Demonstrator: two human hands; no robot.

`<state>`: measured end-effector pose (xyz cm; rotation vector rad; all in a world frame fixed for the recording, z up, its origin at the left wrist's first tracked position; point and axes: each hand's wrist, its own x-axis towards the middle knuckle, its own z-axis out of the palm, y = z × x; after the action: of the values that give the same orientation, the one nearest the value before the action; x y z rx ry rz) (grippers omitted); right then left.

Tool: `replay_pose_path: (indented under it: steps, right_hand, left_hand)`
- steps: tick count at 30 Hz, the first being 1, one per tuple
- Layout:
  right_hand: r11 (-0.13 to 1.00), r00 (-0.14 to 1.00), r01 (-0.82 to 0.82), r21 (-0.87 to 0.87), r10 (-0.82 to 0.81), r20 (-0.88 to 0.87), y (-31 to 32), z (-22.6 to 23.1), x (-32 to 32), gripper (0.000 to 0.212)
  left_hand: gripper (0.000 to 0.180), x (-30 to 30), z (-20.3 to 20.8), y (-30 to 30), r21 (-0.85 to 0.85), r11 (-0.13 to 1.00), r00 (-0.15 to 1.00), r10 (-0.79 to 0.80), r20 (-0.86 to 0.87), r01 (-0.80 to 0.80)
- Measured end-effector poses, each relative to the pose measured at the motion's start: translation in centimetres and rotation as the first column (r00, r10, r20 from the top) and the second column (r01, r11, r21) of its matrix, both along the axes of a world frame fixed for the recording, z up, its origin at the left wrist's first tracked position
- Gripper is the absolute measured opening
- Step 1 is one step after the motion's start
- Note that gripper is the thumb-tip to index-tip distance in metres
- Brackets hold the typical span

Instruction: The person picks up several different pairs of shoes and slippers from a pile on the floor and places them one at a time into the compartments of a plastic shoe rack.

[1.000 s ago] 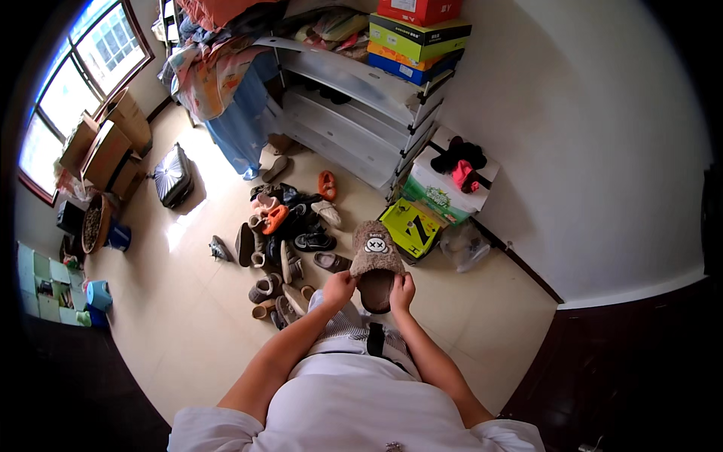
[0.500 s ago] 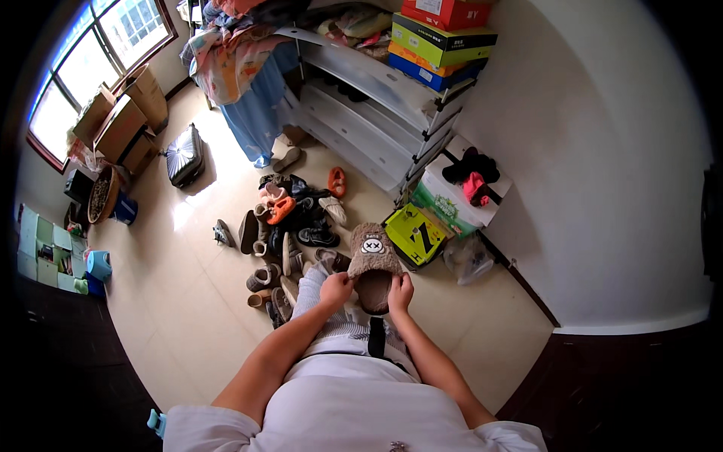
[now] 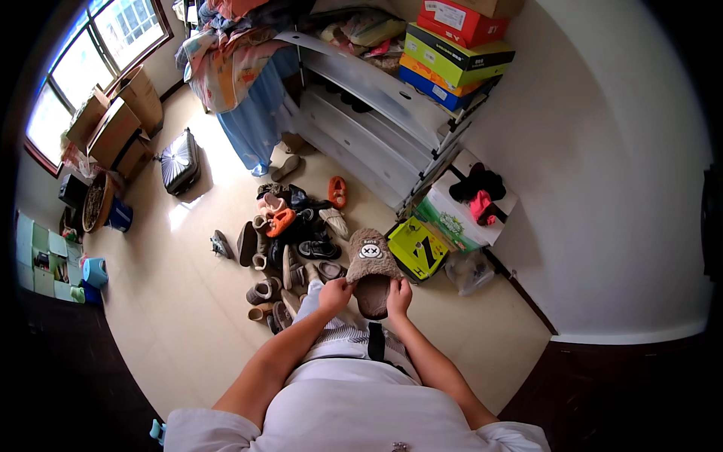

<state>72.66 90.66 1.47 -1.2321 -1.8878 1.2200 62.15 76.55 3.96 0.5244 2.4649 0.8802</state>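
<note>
A brown fuzzy slipper point(image 3: 374, 260) with a round cartoon patch is held up in front of my body, its toe pointing away from me and its opening toward me. My left hand point(image 3: 336, 294) pinches the left edge of the slipper's opening. On the opposite edge, my right hand point(image 3: 398, 297) grips it the same way. Beyond and to the left, a heap of mixed shoes point(image 3: 306, 226) lies on the floor, including orange shoes point(image 3: 337, 192), black shoes point(image 3: 319, 250) and brown boots point(image 3: 263, 290).
A shoe rack point(image 3: 361, 128) stands ahead, with stacked shoeboxes point(image 3: 459, 56) on its right end. A yellow-green box point(image 3: 416, 249) and a white carton point(image 3: 459, 207) sit at right by the wall. A suitcase point(image 3: 181, 162) lies at far left near cardboard boxes point(image 3: 114, 135).
My view has shifted slightly, so the rack and boxes appear a little lower and farther right. Both hands keep the same grip on the slipper.
</note>
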Motion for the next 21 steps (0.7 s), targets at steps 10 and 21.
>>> replay_pose_path:
  steps: [10, 21]
  right_hand:
    - [0.994, 0.995, 0.095, 0.062, -0.094, -0.017, -0.8, 0.0, -13.1, 0.025]
    - [0.993, 0.999, -0.026, 0.111, 0.021, 0.047, -4.6, 0.5, -26.0, 0.027]
  left_hand:
    - [0.025, -13.7, 1.0, 0.8, -0.047, 0.999, 0.996, -0.007, 0.089, 0.011]
    - [0.029, -26.8, -1.1, -3.0, 0.097, 0.988, 0.988, 0.110, 0.112, -0.121]
